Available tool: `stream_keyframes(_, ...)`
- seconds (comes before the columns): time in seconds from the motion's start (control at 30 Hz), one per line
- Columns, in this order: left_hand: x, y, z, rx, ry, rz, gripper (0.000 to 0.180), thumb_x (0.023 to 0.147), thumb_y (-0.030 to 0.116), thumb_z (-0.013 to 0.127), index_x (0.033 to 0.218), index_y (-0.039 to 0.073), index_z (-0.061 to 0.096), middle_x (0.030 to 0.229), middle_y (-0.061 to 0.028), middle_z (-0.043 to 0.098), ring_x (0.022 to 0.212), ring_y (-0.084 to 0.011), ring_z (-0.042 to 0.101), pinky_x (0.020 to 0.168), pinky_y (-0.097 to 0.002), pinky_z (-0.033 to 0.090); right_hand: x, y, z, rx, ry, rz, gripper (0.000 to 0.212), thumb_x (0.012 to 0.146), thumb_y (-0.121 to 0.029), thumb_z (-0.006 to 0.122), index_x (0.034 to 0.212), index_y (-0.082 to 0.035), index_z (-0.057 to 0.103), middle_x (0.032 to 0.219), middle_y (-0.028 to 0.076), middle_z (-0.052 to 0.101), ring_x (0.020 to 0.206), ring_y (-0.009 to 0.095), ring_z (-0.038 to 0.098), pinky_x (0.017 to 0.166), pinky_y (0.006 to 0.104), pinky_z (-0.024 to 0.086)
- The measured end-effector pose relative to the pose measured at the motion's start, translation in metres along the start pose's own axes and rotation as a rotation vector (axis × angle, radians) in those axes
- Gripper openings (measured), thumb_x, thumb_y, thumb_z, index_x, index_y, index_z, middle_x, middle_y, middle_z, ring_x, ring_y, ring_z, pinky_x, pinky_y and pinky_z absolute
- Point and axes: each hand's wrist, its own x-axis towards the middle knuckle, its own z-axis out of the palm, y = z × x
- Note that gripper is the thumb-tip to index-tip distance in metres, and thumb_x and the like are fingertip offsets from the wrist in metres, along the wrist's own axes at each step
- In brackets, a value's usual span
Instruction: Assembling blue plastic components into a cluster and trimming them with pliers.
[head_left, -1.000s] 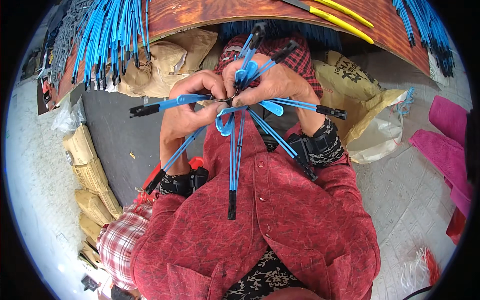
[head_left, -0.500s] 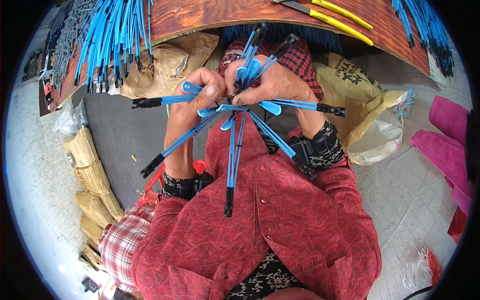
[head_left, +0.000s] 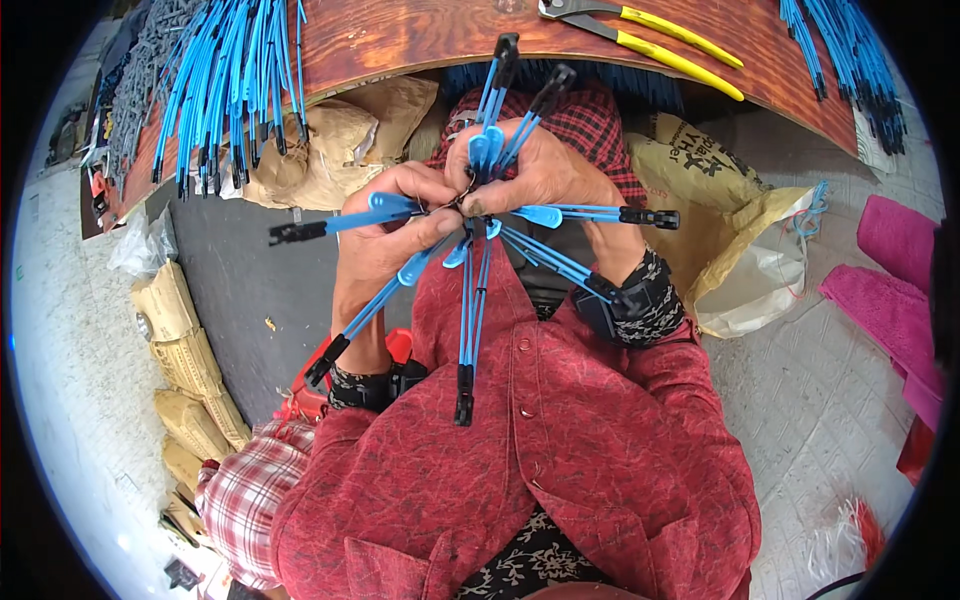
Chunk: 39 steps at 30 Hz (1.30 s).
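Between my hands, several slim blue sticks with black clip-like ends (head_left: 465,395) fan out like spokes in front of my chest. They meet at a small dark wire ring (head_left: 462,196), part of which my fingers cover. On its left side, the thumb and fingers of my left hand (head_left: 395,220) pinch the wire, with blue paddle-shaped stick ends beside them. My right hand (head_left: 550,170) is also closed at the ring, thumb against fingers, and two sticks rise across it. The fingertips of both hands almost touch.
A wooden table (head_left: 430,30) lies ahead, carrying yellow-handled pliers (head_left: 690,70). Blue sticks hang over its edge in a left bundle (head_left: 225,80) and a right bundle (head_left: 850,70). Under it are brown paper (head_left: 340,125) and a printed sack (head_left: 680,165). Magenta cloths (head_left: 890,320) are at right.
My left thumb has come down closer to the ring and my right fingertips. The lower-left stick has swung up and leftward, and the lower-right one has shifted upward against my right wrist.
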Motion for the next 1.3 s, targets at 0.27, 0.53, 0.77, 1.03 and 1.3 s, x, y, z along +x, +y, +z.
stream_keyframes(0.27,0.006,-0.008,-0.004,0.056,0.016,0.122,0.019,0.081,0.005,0.079,0.092,-0.001,0.066,0.094,-0.0103,0.066,0.089,-0.0184,0.063,0.082,-0.0323,0.050,0.004,-0.002,-0.002,-0.045,-0.021,-0.015,0.018,0.080,-0.013,0.081,0.089,-0.004,0.068,0.077,-0.002,0.065,0.073,0.008,0.060,0.067,0.0261,0.048)
stream_keyframes(0.53,0.008,-0.007,-0.021,-0.112,-0.062,0.014,0.024,0.078,0.008,0.082,0.094,-0.002,0.068,0.096,-0.0131,0.067,0.090,-0.0205,0.064,0.083,-0.0336,0.051,0.003,-0.002,0.002,-0.062,0.028,0.052,0.021,0.077,-0.010,0.080,0.091,-0.004,0.067,0.085,0.001,0.065,0.081,0.012,0.060,0.075,0.0280,0.048)
stream_keyframes(0.77,0.011,-0.020,-0.027,-0.155,-0.131,0.134,0.024,0.081,0.011,0.081,0.097,-0.002,0.069,0.095,-0.0144,0.066,0.090,-0.0229,0.065,0.083,-0.0344,0.052,0.004,-0.002,0.003,-0.080,0.010,0.035,0.020,0.080,-0.013,0.080,0.091,-0.003,0.066,0.085,0.001,0.064,0.082,0.013,0.060,0.076,0.0297,0.049)
stream_keyframes(1.03,0.005,-0.012,-0.008,-0.206,0.166,0.127,0.018,0.083,0.006,0.079,0.096,-0.002,0.069,0.094,-0.0121,0.066,0.090,-0.0204,0.065,0.080,-0.0324,0.053,0.013,-0.001,0.008,0.027,0.054,-0.053,0.022,0.082,-0.014,0.079,0.093,-0.003,0.064,0.089,0.004,0.064,0.085,0.015,0.063,0.078,0.0309,0.051)
stream_keyframes(1.3,0.001,-0.009,-0.014,-0.248,0.003,0.072,0.028,0.084,0.021,0.082,0.093,-0.002,0.068,0.088,-0.0105,0.064,0.085,-0.0203,0.062,0.077,-0.0334,0.049,0.012,0.021,0.009,0.031,0.028,-0.136,0.022,0.084,-0.015,0.082,0.099,-0.004,0.070,0.084,0.000,0.068,0.077,0.009,0.062,0.071,0.0266,0.049)
